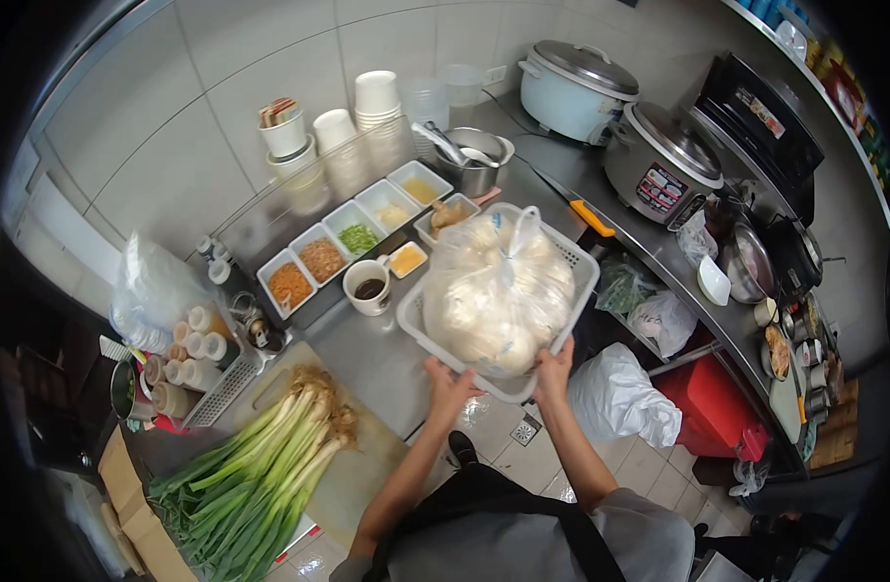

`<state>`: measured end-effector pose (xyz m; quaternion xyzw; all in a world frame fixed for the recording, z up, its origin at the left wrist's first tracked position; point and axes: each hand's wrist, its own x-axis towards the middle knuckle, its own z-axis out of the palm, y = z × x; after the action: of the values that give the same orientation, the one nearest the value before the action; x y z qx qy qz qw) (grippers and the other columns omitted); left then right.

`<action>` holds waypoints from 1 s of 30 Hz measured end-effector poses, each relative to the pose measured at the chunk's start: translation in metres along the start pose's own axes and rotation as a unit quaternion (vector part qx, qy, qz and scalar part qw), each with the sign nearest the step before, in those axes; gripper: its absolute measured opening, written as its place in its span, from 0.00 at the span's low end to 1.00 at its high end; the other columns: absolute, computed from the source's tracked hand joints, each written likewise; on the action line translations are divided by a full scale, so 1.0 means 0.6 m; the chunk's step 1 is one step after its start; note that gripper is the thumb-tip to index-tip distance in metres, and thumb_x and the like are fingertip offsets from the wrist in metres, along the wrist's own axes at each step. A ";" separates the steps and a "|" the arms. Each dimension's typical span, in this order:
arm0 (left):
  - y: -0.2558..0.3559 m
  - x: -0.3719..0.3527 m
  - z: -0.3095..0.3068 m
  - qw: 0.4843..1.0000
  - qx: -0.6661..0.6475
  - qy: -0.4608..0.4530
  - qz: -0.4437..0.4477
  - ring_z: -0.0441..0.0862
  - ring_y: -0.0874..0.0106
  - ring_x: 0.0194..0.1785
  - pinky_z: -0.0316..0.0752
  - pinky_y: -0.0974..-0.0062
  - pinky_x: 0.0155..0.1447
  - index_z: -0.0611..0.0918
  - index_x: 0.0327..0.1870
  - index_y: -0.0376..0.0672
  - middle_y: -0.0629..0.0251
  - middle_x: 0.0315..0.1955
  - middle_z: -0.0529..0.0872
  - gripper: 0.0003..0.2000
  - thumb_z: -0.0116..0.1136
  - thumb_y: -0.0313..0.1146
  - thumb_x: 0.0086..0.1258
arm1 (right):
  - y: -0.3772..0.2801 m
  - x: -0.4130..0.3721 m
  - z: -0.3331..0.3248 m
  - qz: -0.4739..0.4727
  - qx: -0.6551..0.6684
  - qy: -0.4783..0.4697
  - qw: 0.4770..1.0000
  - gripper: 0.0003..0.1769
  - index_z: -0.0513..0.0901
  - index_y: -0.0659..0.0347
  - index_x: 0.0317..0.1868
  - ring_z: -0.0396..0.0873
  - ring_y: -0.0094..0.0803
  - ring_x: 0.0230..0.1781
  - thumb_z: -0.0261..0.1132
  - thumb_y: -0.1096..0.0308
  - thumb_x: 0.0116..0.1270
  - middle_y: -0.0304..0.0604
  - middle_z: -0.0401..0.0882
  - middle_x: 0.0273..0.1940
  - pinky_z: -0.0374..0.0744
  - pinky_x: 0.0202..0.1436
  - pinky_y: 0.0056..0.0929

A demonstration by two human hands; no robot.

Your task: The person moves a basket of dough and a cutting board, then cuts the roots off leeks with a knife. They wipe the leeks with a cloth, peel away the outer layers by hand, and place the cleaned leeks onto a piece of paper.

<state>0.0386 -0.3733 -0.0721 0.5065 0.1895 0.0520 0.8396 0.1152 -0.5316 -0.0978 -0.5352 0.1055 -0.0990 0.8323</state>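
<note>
A white plastic basket (582,281) is held at its near edge by both hands. In it sits a knotted clear bag (498,291) full of pale rounded pieces. My left hand (452,390) grips the basket's near left rim, fingers partly hidden under it. On the near right rim my right hand (553,371) is closed, its fingers also partly behind the basket. Left of the basket stand a cup of dark liquid (370,288) and a small dish of yellow food (407,259).
Leeks (260,475) lie on a cutting board (357,485) at lower left. Topping trays (357,238), sauce bottles (197,359) and stacked cups (377,102) stand behind. An orange-handled knife (592,218) lies near rice cookers (663,165). A red bin (702,403) stands at right.
</note>
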 end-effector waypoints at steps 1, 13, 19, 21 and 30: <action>0.007 0.012 -0.001 1.000 0.013 0.011 0.000 0.81 0.65 0.34 0.85 0.72 0.31 0.49 0.56 0.36 0.47 0.50 0.69 0.26 0.51 0.21 0.65 | -0.010 0.000 0.007 0.021 -0.013 -0.012 1.000 0.38 0.61 0.59 0.64 0.73 0.26 0.41 0.49 0.88 0.49 0.42 0.71 0.52 0.73 0.36 0.19; 0.032 0.080 -0.015 0.996 0.085 0.032 0.010 0.83 0.63 0.39 0.85 0.69 0.31 0.53 0.58 0.40 0.51 0.51 0.72 0.28 0.58 0.26 0.62 | -0.084 0.565 -0.006 -0.392 -0.624 -0.076 0.672 0.28 0.67 0.70 0.60 0.62 0.52 0.64 0.59 0.71 0.58 0.60 0.66 0.60 0.59 0.70 0.41; 0.058 0.014 -0.035 0.994 0.112 -0.005 -0.010 0.82 0.68 0.39 0.82 0.71 0.41 0.52 0.66 0.44 0.58 0.42 0.75 0.35 0.61 0.29 0.62 | -0.001 0.798 -0.121 -0.176 -0.785 -0.208 0.557 0.33 0.61 0.61 0.64 0.69 0.56 0.58 0.52 0.76 0.54 0.61 0.69 0.57 0.70 0.60 0.48; 0.038 -0.037 -0.049 0.968 0.248 -0.017 0.045 0.81 0.70 0.41 0.80 0.73 0.44 0.55 0.67 0.45 0.60 0.41 0.76 0.34 0.61 0.29 0.62 | 0.015 0.812 -0.120 -0.216 -0.752 -0.248 0.572 0.32 0.63 0.60 0.64 0.70 0.59 0.56 0.53 0.76 0.54 0.63 0.72 0.54 0.71 0.58 0.49; 0.009 -0.274 -0.183 0.846 0.449 0.273 0.095 0.80 0.66 0.38 0.75 0.71 0.41 0.79 0.44 0.42 0.60 0.32 0.80 0.12 0.60 0.25 0.59 | 0.040 0.866 -0.083 -0.138 -0.657 -0.111 0.733 0.16 0.77 0.64 0.42 0.73 0.31 0.16 0.62 0.66 0.54 0.44 0.75 0.23 0.68 0.13 0.30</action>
<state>-0.1534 -0.3255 -0.0689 0.8090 0.3645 0.1769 0.4259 0.6001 -0.7094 -0.1762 -0.9645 -0.0234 -0.0586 0.2563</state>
